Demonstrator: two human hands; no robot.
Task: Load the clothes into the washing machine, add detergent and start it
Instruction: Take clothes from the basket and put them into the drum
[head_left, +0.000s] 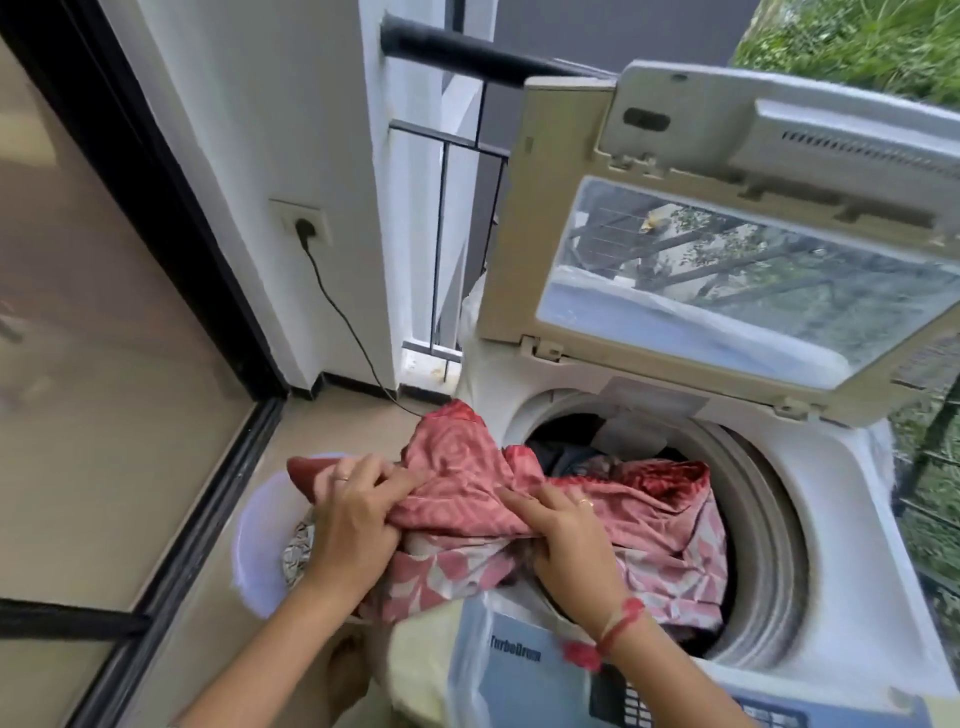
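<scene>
Nearest the camera, the washing machine's control panel (675, 696) sits under a clear plastic cover at the front edge. Just above it both hands grip one red patterned cloth (457, 467). The left hand (353, 525) bunches a fold over the lavender laundry basin (254, 540), and the right hand (566, 540) clutches the fabric at the drum's near lip. The cloth spans from the basin across the rim, with much of it already draped inside the drum (769, 499). It looks light, thin and limp, so it should bundle easily. Gathering the trailing end into a wad seems a better hold than an edge that lets the rest drag. More laundry shows in the basin below the left hand, and dark garments (561, 452) lie deeper in the drum. The raised lid (727, 234) stands open behind and leaves the opening free. Farther left, a power cord (353, 327) runs down the wall from a socket (306, 223), beside a metal railing (457, 208).
</scene>
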